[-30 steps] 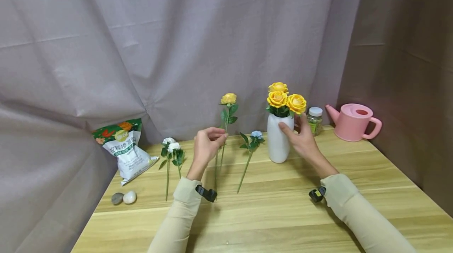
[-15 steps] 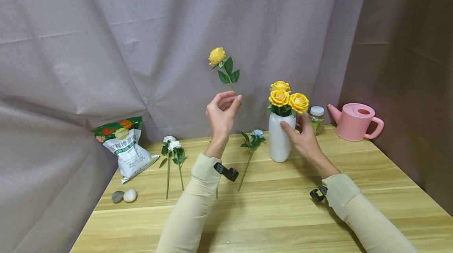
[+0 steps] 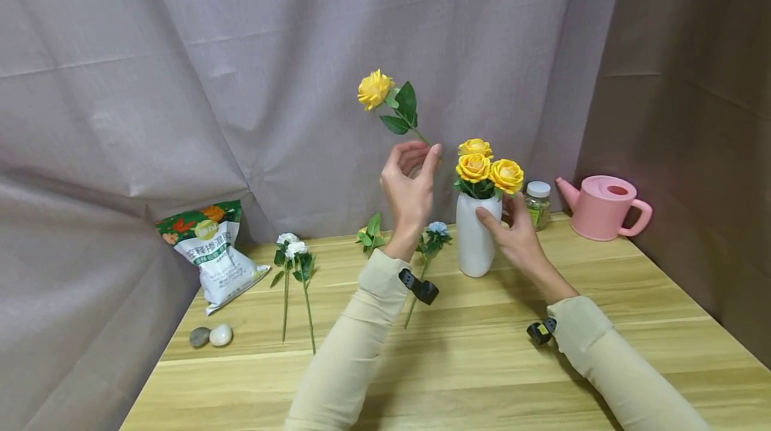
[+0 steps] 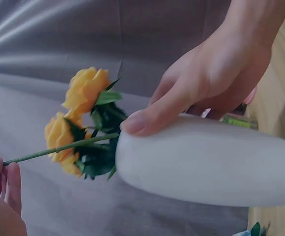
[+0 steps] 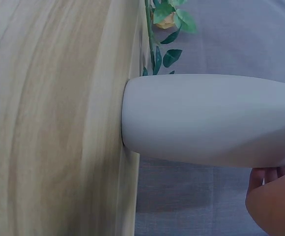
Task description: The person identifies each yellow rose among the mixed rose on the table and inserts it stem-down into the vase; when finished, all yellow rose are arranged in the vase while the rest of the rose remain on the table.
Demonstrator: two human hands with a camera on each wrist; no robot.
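Observation:
My left hand pinches the stem of a yellow rose, raised left of the white vase with its bloom tilted up and left. In the left wrist view the green stem runs from my fingertips to the vase's mouth; whether its end is inside cannot be told. Three yellow roses stand in the vase. My right hand grips the vase near its top from the right, thumb on the front. The vase stands upright on the table, its base flat in the right wrist view.
Behind my left forearm lie a blue flower and a leafy stem, both partly hidden. White flowers, two stones and a printed bag are to the left. A lidded jar and pink watering can stand at right.
My left hand has lifted the yellow rose from the table and carried it up and right toward the vase, the bloom tipping left. My right hand stays on the vase.

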